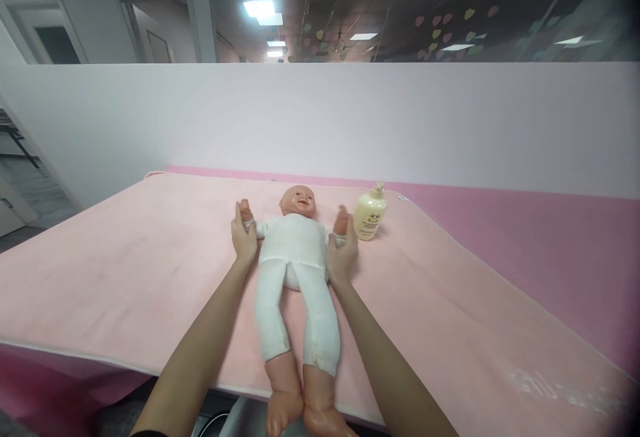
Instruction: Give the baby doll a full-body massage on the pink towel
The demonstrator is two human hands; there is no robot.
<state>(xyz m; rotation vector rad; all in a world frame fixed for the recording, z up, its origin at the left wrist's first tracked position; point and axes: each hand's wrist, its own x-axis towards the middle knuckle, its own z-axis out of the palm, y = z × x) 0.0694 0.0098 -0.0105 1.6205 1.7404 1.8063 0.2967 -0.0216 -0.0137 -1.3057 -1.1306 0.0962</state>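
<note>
Baby doll point(295, 250) on its back, mid-table on the pink blanket point(125, 270), feet over the near edge. Left hand point(243, 237) closed around one doll wrist, right hand point(343, 250) around the other, both arms spread out. Lotion bottle point(371, 213) upright, just right of the doll, pump untouched; massage apparently only starting.
</note>
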